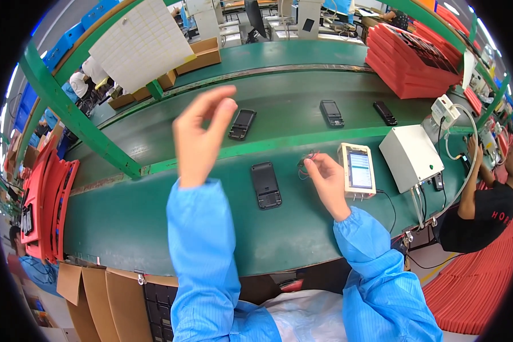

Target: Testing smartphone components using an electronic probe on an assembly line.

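Observation:
My left hand point(200, 132) is raised over the green rail of the bench, fingers bent and apart from the thumb, with nothing visible in it. A black handheld device point(243, 124) lies on the belt just beyond it. My right hand point(328, 181) pinches a small dark part with thin wires point(303, 163); its exact kind is too small to make out. Beside that hand stands a cream test box with a lit screen point(359, 169). Between my arms, a black device housing point(265, 186) lies lengthwise on the green worktop point(131, 228).
On the belt are two more devices, one with a screen point(332, 113) and one narrow point(385, 113). A white box with cables point(411, 158) stands at right. Red trays point(407, 62) are stacked behind, others point(48, 211) at left. A co-worker point(479, 211) works at far right.

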Demonstrator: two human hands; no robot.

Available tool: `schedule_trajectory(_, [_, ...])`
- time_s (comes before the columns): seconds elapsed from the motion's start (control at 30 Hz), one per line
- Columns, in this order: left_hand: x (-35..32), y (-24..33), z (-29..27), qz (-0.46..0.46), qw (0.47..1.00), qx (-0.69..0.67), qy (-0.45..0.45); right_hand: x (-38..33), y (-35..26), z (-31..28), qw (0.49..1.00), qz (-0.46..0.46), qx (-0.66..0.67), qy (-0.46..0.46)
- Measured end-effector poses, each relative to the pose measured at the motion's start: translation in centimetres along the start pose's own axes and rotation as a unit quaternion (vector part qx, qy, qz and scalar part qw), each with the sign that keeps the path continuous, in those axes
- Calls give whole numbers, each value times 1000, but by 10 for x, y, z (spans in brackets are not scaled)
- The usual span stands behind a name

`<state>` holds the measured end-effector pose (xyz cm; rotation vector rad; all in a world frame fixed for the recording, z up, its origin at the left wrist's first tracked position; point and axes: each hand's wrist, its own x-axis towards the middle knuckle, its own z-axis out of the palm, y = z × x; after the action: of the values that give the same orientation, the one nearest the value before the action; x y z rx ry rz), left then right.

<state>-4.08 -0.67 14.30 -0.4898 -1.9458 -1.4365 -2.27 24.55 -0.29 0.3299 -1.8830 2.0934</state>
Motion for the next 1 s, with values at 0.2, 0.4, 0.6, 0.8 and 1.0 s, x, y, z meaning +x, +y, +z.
schedule_trajectory(0.2, [-49,158,-68,119,923,-318,-183,-2,-5,0,1000,10,-21,-14])
schedule_trajectory(0.4, [-75,178,-106,60,904,-354,-234,-3,-11,3,999,4,-36,-14])
schedule_trajectory(0.6, [-92,171,-114,120,922,-347,-121,-5,-9,-3,998,28,-61,-20])
schedule_trajectory(0.8, [-87,138,-83,288,931,-179,136,-5,-13,-1,996,4,-87,-19])
schedule_trajectory(1.0, [-86,145,-69,337,901,-69,263,-6,-13,-2,996,-24,-90,-17])
